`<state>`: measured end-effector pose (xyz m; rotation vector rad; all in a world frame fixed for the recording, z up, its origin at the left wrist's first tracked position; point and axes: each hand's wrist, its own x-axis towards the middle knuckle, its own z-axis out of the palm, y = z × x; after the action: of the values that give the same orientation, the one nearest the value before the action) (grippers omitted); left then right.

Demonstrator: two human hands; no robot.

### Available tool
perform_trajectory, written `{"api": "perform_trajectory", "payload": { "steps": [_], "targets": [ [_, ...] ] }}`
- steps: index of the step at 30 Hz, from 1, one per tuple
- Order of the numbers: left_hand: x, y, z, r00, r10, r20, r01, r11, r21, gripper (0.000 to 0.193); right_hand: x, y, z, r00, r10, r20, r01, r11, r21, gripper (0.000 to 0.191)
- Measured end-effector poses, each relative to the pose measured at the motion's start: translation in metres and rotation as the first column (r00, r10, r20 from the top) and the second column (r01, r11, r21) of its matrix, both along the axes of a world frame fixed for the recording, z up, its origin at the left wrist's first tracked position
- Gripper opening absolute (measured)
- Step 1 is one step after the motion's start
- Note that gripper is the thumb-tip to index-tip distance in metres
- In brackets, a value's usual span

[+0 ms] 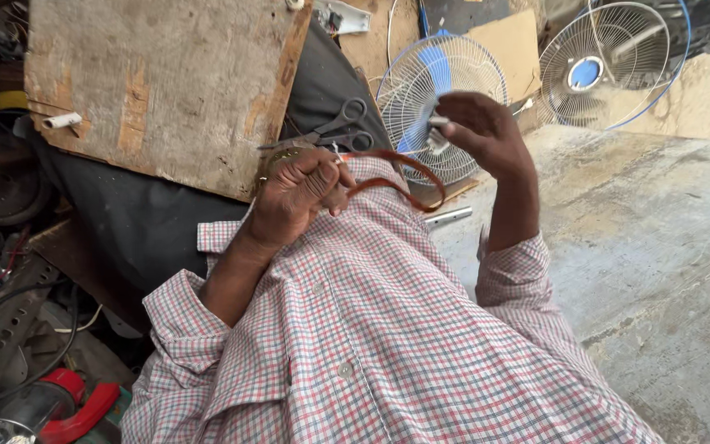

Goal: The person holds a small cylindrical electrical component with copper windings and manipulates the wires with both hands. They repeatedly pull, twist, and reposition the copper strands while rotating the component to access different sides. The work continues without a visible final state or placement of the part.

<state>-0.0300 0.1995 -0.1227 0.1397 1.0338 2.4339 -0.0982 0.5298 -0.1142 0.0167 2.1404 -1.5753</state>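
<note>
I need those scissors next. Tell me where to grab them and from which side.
Take the scissors by the two ring handles, which lie at their right end, bare on the dark cloth. Come from above and the right: the blades point left toward the wooden board, and the left hand is just below them.

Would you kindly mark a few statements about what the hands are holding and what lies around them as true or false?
1. The left hand grips a reddish-brown looped wire. True.
2. The right hand rests flat on the concrete floor. False: it is raised, pinching a small metal part.
3. A pair of scissors lies on the dark surface just beyond the left hand. True.
4. Only one fan guard is in view. False: two white wire fan guards show, one behind the hands and one further right.
5. The person wears a plain blue shirt. False: the shirt is checked in red and white.
</note>
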Motion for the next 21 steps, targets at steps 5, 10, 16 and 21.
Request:
{"api": "perform_trajectory", "payload": {
  "steps": [5, 10, 16, 21],
  "targets": [
    [0.008, 0.002, 0.009, 0.983, -0.147, -0.111, 0.149, 0.989, 0.006, 0.030, -0.023, -0.055, 0.025, 0.858, 0.434, -0.274, -0.511, 0.772, -0.378, 0.048],
    [0.007, -0.003, 0.016, 0.957, -0.235, -0.168, 0.223, 0.971, -0.090, 0.033, -0.035, -0.104, 0.032, 0.734, 0.651, -0.191, -0.592, 0.476, -0.651, 0.045],
    [0.003, -0.004, 0.019, 0.944, -0.284, -0.170, 0.262, 0.955, -0.141, 0.033, -0.031, -0.113, 0.032, 0.805, 0.594, -0.007, -0.343, 0.454, -0.822, 0.027],
    [0.002, -0.005, 0.021, 0.940, -0.299, -0.164, 0.269, 0.946, -0.181, 0.032, -0.023, -0.120, 0.032, 0.874, 0.484, 0.040, -0.308, 0.615, -0.725, 0.007]
  ]
}}
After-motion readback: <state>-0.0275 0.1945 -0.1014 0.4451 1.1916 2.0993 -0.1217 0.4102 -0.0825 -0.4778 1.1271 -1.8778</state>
